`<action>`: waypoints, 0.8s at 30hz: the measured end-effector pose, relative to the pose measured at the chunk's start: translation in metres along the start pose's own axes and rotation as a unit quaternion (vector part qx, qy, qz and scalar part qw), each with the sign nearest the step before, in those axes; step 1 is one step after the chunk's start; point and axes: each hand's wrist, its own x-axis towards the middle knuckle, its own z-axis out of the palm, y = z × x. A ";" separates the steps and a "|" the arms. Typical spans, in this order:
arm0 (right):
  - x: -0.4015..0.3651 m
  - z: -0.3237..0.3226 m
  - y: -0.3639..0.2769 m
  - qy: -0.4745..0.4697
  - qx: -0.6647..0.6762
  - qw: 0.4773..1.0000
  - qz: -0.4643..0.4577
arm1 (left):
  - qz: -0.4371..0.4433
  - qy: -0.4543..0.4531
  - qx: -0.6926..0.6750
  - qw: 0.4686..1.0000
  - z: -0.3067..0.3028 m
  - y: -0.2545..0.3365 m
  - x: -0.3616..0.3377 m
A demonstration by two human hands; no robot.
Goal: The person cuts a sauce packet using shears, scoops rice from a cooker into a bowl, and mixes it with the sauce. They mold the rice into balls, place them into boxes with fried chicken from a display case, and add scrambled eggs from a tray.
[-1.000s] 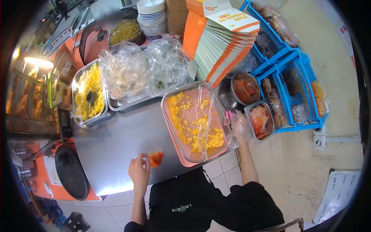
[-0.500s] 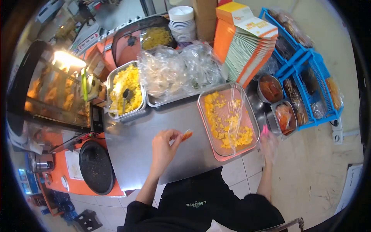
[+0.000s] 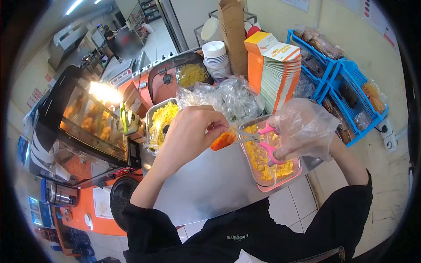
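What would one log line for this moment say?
left hand: pinches orange sachet | right hand: gloved, holds pink scissors at sachet

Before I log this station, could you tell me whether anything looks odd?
One mismatch: the right hand wears a loose clear glove and holds the pink scissors, while the left hand, pinching the orange packet, is bare.

Both arms bend upward, left hand (image 3: 193, 131) pinching with fingertips, right hand (image 3: 302, 129) curled shut close beside it.

Steel counter (image 3: 206, 188), white tiled floor (image 3: 302, 210), cream wall (image 3: 342, 26), lit warmer (image 3: 87, 118)
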 end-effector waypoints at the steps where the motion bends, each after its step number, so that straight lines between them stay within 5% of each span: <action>1: 0.002 -0.003 0.000 -0.008 -0.009 1.000 -0.004 | 0.012 -0.002 0.021 1.000 -0.002 0.002 -0.001; 12: -0.004 -0.017 -0.001 0.010 -0.027 0.999 -0.033 | 0.017 -0.021 0.001 1.000 -0.008 0.007 -0.004; 15: 0.002 -0.020 -0.005 -0.080 -0.033 0.996 0.010 | 0.033 -0.029 -0.013 0.999 -0.004 0.010 0.000; 21: -0.011 0.011 0.038 0.008 0.043 0.997 -0.066 | 0.077 -0.025 -0.025 0.996 -0.002 0.011 0.003; 24: -0.008 -0.022 0.000 -0.097 -0.006 0.995 0.025 | 0.087 -0.045 -0.045 0.994 0.004 0.012 0.007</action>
